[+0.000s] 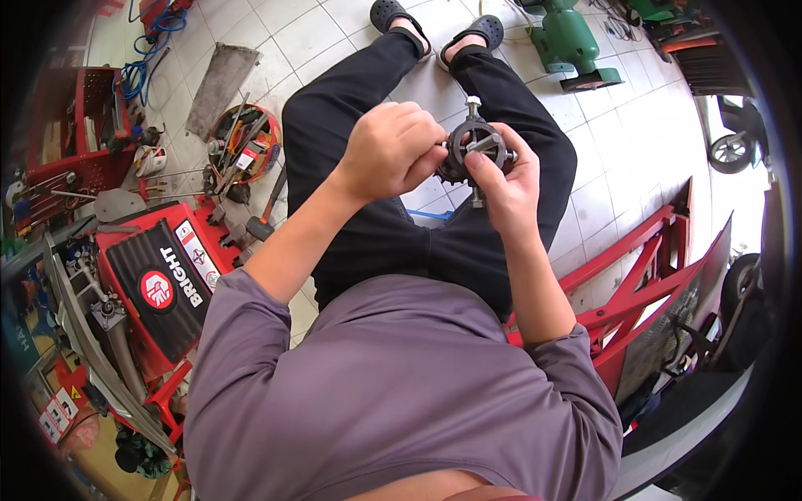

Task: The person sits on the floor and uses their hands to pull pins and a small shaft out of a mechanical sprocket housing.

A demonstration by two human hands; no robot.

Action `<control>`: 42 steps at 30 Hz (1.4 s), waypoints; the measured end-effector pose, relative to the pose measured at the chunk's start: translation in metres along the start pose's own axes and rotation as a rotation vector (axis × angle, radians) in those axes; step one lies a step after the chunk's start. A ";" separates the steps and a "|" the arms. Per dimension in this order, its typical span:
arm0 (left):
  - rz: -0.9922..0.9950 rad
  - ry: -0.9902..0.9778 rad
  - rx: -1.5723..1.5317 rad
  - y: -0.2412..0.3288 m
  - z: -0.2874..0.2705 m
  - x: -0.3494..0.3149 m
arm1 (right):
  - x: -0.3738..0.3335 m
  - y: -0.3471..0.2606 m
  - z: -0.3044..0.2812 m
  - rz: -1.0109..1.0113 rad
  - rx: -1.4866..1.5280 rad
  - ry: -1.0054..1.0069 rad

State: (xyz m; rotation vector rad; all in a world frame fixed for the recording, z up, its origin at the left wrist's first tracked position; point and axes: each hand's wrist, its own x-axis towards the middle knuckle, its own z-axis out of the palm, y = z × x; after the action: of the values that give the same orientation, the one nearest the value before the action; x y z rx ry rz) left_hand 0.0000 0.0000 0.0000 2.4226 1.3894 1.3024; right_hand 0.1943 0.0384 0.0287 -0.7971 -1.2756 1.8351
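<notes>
Above my lap, a round dark metal part point(456, 159) with a toothed rim is held up between both hands. Silvery bolts stick out of it, one with a square-looking head point(474, 102) at the top. My right hand point(507, 171) grips it from the right, thumb pressed on its face and fingers behind. On the other side my left hand point(391, 150) is closed, fingertips pinching a small bolt end at the part's left edge. The curled fingers hide most of that bolt.
At left on the tiled floor are a round tub point(269, 134) of tools, a hammer point(266, 219), and a red-and-black case point(159, 284). A red metal frame point(622, 313) stands close on my right. Farther off is a green machine point(570, 37).
</notes>
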 end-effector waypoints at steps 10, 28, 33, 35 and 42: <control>-0.110 0.102 -0.124 0.020 -0.012 0.011 | 0.004 -0.001 -0.015 -0.034 -0.034 0.033; -0.017 -0.085 0.032 0.010 -0.014 -0.005 | -0.002 -0.001 -0.002 0.025 -0.083 -0.006; -0.398 -0.198 -0.231 0.022 -0.019 -0.007 | -0.004 0.006 -0.001 -0.069 -0.220 0.039; -0.611 -0.270 -0.414 0.033 -0.024 0.002 | -0.002 0.001 0.003 -0.104 -0.271 0.058; -0.300 -0.033 -0.142 0.025 -0.009 -0.010 | 0.000 0.003 0.007 -0.092 -0.265 0.012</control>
State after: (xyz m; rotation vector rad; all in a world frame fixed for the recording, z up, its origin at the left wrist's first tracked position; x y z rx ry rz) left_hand 0.0083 -0.0249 0.0100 2.0408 1.5212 1.2347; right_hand 0.1879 0.0344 0.0280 -0.8729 -1.5427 1.6064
